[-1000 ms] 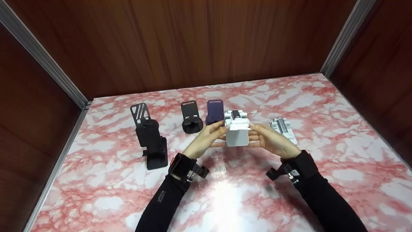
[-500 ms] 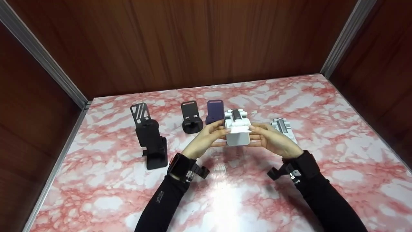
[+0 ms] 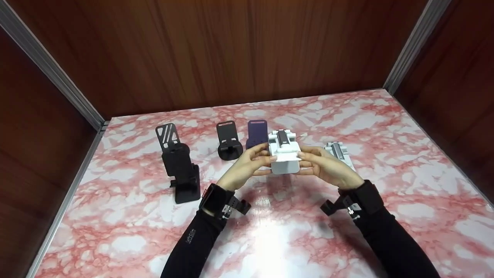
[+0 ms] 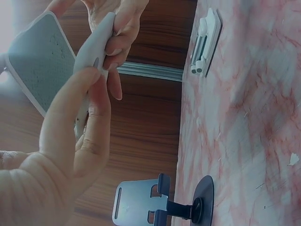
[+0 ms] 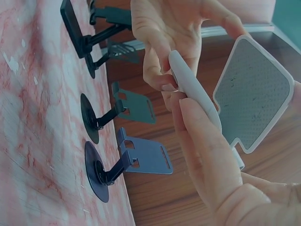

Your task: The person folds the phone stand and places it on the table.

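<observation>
Both hands hold a white folding phone stand up above the marble table, in the middle. My left hand pinches its left edge with thumb and fingers. On the other side, my right hand pinches the right edge. In the left wrist view the white stand is seen edge-on, with its flat grey-padded plate beside it. The right wrist view shows the same stand between both hands and its padded plate standing out to the right.
On the table behind stand a tall black phone stand, a small black stand and a purple stand. A second white stand lies folded at the right. Wooden walls close in the back and sides.
The white stand has tilted a little further and risen slightly between the hands. Both hands stay where they were.
</observation>
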Motion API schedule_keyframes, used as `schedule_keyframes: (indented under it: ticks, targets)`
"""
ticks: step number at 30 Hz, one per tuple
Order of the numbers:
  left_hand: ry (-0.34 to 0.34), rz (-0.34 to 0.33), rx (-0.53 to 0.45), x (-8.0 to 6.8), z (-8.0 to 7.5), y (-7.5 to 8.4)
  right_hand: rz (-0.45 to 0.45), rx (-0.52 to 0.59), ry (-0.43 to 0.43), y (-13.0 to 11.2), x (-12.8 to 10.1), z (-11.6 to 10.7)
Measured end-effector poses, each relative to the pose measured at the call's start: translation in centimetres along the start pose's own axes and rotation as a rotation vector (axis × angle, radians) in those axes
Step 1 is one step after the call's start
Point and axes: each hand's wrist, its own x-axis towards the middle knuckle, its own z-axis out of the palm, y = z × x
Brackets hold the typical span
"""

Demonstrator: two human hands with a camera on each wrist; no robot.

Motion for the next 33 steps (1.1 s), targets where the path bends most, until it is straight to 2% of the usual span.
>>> schedule_keyframes:
  ticks: [14,21,33]
  targets:
    - [0.008,0.014,-0.021,-0.09,-0.08,0.07,-0.016,0.013,-0.006,-0.03,-0.01,-0.02]
    - [0.008,0.022,-0.017,-0.14,-0.09,0.07,-0.003,0.007,0.026,-0.10,-0.11,0.18]
    - [0.004,0.006,-0.025,-0.44,-0.27,-0.07,-0.015,0.002,-0.013,-0.09,0.05,0.53]
